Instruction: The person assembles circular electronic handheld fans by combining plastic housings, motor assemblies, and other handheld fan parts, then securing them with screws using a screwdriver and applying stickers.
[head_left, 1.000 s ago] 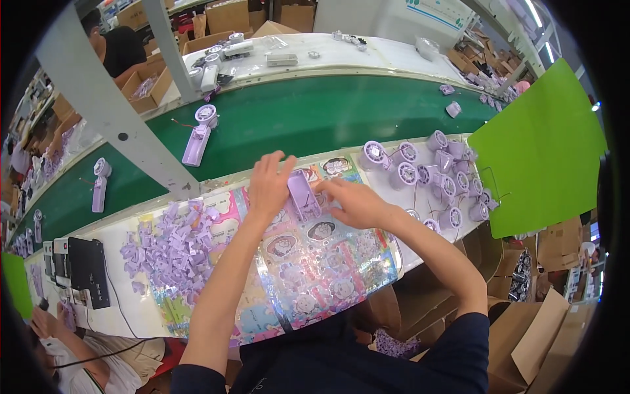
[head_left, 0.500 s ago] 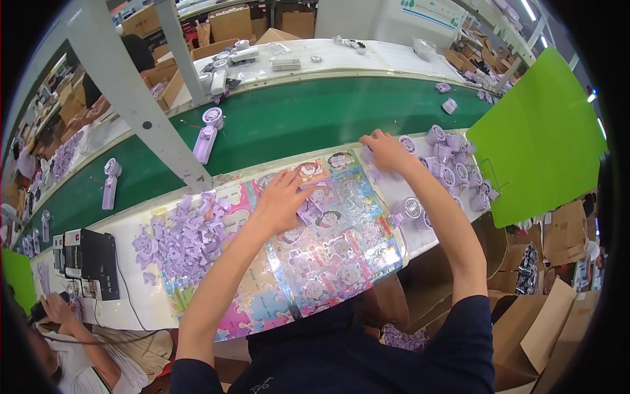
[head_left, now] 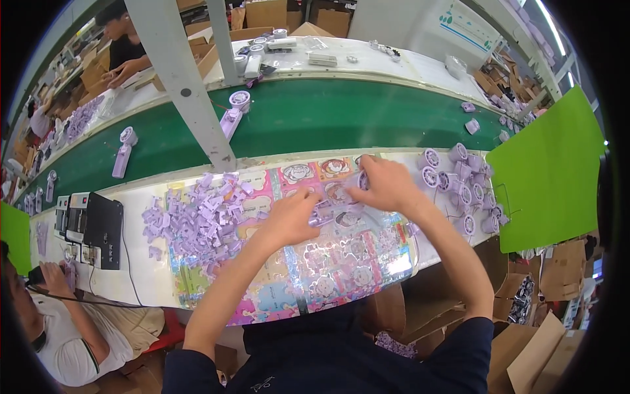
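My left hand (head_left: 289,220) is closed on a small light-purple plastic housing piece (head_left: 321,214), most of it covered by the fingers. Just to its right, my right hand (head_left: 392,187) grips a round light-purple fan head (head_left: 362,181), seen only in part. The two pieces are close together; whether they touch I cannot tell. Both are held above a colourful cartoon-printed mat (head_left: 275,299). A heap of small purple plastic parts (head_left: 197,220) lies left of my left hand. Several round purple fan heads (head_left: 462,194) stand in a cluster beyond my right hand.
Behind the mat runs a green conveyor belt (head_left: 328,111) carrying purple handheld fans (head_left: 123,152). A grey metal post (head_left: 187,92) rises at its near edge. A bright green panel (head_left: 551,177) bounds the right side. Black machines (head_left: 98,230) and a seated co-worker (head_left: 72,328) are at left.
My right hand has come left from beside the fan-head cluster with a fan head and is now next to my left hand. My left hand still holds the housing piece. The whole view has shifted.
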A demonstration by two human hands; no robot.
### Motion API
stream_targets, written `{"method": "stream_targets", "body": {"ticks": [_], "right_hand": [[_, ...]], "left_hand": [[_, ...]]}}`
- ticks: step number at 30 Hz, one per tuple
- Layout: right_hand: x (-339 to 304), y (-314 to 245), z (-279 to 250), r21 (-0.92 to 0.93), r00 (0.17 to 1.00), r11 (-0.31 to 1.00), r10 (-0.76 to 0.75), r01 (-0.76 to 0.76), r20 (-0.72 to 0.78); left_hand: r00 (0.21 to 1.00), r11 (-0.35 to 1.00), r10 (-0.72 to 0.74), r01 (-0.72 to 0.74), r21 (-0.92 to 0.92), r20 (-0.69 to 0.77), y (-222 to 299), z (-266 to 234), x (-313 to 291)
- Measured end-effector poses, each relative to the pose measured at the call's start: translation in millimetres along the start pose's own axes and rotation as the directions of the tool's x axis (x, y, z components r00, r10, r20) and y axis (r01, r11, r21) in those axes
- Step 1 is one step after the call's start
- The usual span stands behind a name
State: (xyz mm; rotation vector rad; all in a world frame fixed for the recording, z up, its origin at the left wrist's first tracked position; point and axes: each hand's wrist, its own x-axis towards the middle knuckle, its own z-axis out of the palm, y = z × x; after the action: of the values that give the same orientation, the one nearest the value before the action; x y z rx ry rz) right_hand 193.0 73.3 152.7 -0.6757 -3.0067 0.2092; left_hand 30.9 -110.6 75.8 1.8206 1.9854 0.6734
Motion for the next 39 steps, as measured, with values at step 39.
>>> {"method": "stream_targets", "body": {"ticks": [39], "right_hand": [[-25.3,-22.7,22.1,0.625,0.873,0.767,0.397,-0.147,-0.282]], "left_hand": [[0.894,0.487,-0.410,0.048,-0.872,-0.179,-9.3,27.1,12.5]]}}
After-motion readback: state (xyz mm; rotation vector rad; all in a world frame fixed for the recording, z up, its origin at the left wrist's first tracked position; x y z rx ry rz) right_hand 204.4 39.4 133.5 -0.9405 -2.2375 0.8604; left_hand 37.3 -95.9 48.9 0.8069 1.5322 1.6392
